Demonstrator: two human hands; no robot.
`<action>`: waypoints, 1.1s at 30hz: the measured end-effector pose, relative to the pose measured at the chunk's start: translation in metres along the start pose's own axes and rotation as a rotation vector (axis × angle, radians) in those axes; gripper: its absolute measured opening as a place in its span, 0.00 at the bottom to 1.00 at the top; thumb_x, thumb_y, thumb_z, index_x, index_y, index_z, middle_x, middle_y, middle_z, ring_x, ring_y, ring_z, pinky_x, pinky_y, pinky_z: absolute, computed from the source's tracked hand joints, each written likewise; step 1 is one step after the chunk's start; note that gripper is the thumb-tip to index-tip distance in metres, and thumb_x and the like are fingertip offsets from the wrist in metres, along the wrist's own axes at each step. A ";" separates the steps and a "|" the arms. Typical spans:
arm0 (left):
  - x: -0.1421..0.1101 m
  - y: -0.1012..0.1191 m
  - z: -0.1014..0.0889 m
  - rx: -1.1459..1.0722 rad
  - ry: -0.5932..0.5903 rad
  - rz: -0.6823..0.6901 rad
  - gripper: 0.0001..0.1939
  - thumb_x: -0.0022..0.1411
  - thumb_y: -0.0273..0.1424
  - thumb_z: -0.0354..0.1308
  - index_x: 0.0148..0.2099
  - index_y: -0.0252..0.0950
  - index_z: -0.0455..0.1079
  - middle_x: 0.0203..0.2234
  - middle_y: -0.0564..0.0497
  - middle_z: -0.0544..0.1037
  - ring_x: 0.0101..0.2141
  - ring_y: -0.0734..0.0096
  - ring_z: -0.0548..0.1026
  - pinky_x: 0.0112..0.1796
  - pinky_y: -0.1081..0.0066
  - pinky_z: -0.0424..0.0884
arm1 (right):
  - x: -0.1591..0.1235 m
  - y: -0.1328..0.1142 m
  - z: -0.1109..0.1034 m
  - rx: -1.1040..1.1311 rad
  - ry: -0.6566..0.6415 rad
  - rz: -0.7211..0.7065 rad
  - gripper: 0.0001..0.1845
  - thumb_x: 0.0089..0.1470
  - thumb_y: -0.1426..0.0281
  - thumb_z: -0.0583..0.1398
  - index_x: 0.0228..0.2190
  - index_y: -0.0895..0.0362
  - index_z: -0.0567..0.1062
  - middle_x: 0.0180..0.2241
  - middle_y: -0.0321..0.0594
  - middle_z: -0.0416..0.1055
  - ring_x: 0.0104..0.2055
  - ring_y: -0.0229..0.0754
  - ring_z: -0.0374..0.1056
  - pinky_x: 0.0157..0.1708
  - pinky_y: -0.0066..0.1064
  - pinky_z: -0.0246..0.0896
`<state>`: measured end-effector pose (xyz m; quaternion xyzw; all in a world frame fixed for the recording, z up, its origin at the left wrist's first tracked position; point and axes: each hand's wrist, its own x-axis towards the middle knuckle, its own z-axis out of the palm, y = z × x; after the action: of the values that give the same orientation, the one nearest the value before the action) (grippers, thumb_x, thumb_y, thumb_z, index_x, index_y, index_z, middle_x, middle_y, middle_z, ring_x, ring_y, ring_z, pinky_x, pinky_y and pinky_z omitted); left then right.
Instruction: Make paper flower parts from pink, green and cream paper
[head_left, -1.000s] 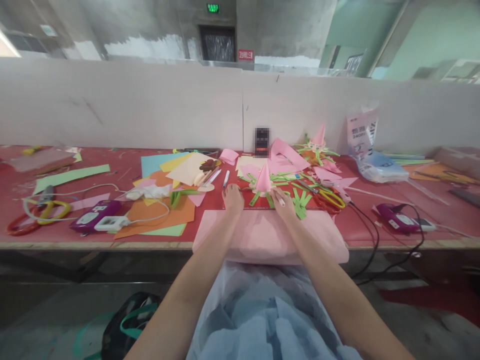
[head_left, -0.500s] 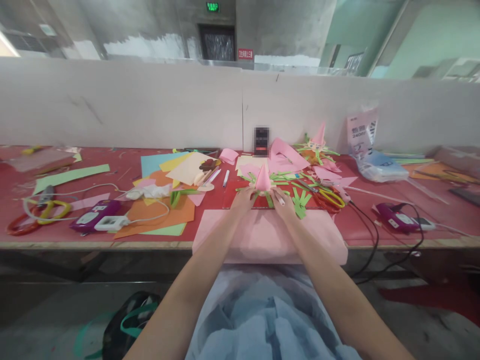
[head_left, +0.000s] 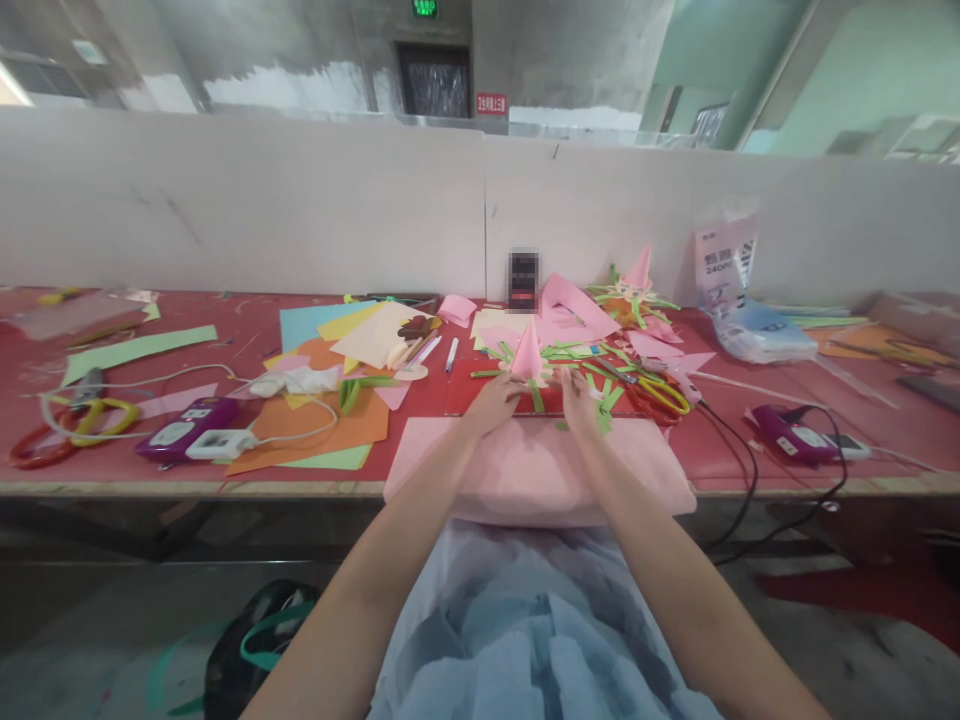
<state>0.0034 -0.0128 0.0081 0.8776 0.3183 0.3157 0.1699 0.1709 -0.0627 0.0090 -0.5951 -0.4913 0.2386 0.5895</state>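
Head camera, looking forward and down, shows a pink paper cone (head_left: 527, 352) standing upright near the middle of the red counter (head_left: 712, 450), with pale paper and green strips spread around its base. Taking the cone as the centre of a clock and twelve as away from the person, the left hand (head_left: 491, 402) lies at seven, its fingers bent at the near edge of the base; whether it pinches the paper cannot be told. The right hand (head_left: 577, 400) is at about five, fingers curled close to the base. A small pale object (head_left: 598, 395) shows beside it, and its grip on anything is unclear.

A folded pink cloth (head_left: 540, 470) lies at six, under the forearms. At nine, a white marker (head_left: 451, 355) rests near the cone, with sheets of coloured paper (head_left: 322, 430) farther out. Well beyond them, between eight and nine, lie a purple device (head_left: 184, 430) and red-and-yellow-handled scissors (head_left: 105, 420). A blurred dark object (head_left: 523, 280) stands upright at twelve against the white partition (head_left: 300, 210). A second pink cone (head_left: 637, 272) with green strips sits at two. Yellow-handled scissors (head_left: 664, 395) lie between three and four, and a plastic package (head_left: 750, 330) is farther out, towards three.
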 end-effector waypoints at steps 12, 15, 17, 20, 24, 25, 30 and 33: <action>0.000 0.002 -0.002 -0.007 -0.107 -0.057 0.22 0.53 0.17 0.46 0.39 0.42 0.76 0.45 0.54 0.75 0.49 0.71 0.69 0.56 0.65 0.62 | 0.002 0.003 -0.001 -0.097 -0.124 0.072 0.18 0.48 0.54 0.55 0.17 0.51 0.57 0.11 0.30 0.62 0.15 0.37 0.59 0.21 0.30 0.57; 0.000 0.002 -0.001 -0.020 -0.108 -0.063 0.23 0.53 0.17 0.45 0.39 0.41 0.76 0.45 0.53 0.75 0.50 0.71 0.69 0.56 0.66 0.61 | 0.000 0.000 0.000 -0.140 -0.156 0.054 0.18 0.48 0.57 0.56 0.17 0.52 0.56 0.11 0.30 0.63 0.16 0.38 0.60 0.23 0.30 0.58; 0.000 0.000 -0.001 -0.024 -0.109 -0.057 0.23 0.52 0.16 0.44 0.39 0.40 0.76 0.46 0.53 0.75 0.49 0.72 0.69 0.56 0.67 0.61 | -0.001 -0.001 0.000 -0.161 -0.168 0.041 0.18 0.48 0.58 0.55 0.17 0.52 0.56 0.12 0.30 0.64 0.17 0.39 0.62 0.24 0.30 0.58; 0.001 -0.003 0.001 -0.029 -0.106 -0.046 0.24 0.50 0.15 0.44 0.39 0.40 0.76 0.45 0.53 0.75 0.49 0.72 0.70 0.55 0.67 0.62 | -0.001 -0.002 0.000 -0.206 -0.139 0.032 0.16 0.48 0.59 0.55 0.17 0.51 0.56 0.11 0.31 0.64 0.18 0.40 0.63 0.25 0.30 0.58; 0.000 -0.003 0.001 -0.041 -0.106 -0.037 0.25 0.49 0.15 0.44 0.39 0.40 0.76 0.45 0.53 0.75 0.49 0.72 0.70 0.55 0.67 0.62 | 0.000 -0.002 0.000 -0.191 -0.156 0.055 0.15 0.48 0.59 0.54 0.17 0.51 0.56 0.11 0.30 0.64 0.17 0.39 0.63 0.24 0.29 0.58; 0.000 -0.003 0.000 -0.041 -0.108 -0.038 0.25 0.49 0.15 0.44 0.39 0.40 0.76 0.45 0.53 0.75 0.49 0.72 0.70 0.55 0.67 0.62 | -0.001 -0.002 0.000 -0.188 -0.169 0.059 0.15 0.48 0.60 0.54 0.17 0.51 0.57 0.11 0.30 0.64 0.17 0.39 0.62 0.23 0.29 0.58; 0.001 -0.002 0.000 -0.027 -0.112 -0.050 0.24 0.49 0.15 0.44 0.39 0.39 0.76 0.45 0.52 0.75 0.49 0.72 0.70 0.56 0.67 0.61 | -0.001 0.000 0.000 -0.174 -0.185 0.076 0.13 0.47 0.61 0.53 0.17 0.52 0.58 0.10 0.30 0.63 0.16 0.38 0.61 0.23 0.29 0.57; 0.001 -0.003 0.001 -0.029 -0.110 -0.038 0.24 0.50 0.15 0.44 0.39 0.39 0.76 0.46 0.52 0.75 0.49 0.72 0.69 0.56 0.67 0.61 | 0.000 0.002 0.001 -0.178 -0.159 0.055 0.14 0.46 0.61 0.54 0.16 0.52 0.57 0.11 0.30 0.63 0.17 0.38 0.62 0.24 0.29 0.58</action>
<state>0.0029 -0.0102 0.0063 0.8848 0.3207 0.2683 0.2058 0.1711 -0.0620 0.0073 -0.6373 -0.5395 0.2565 0.4868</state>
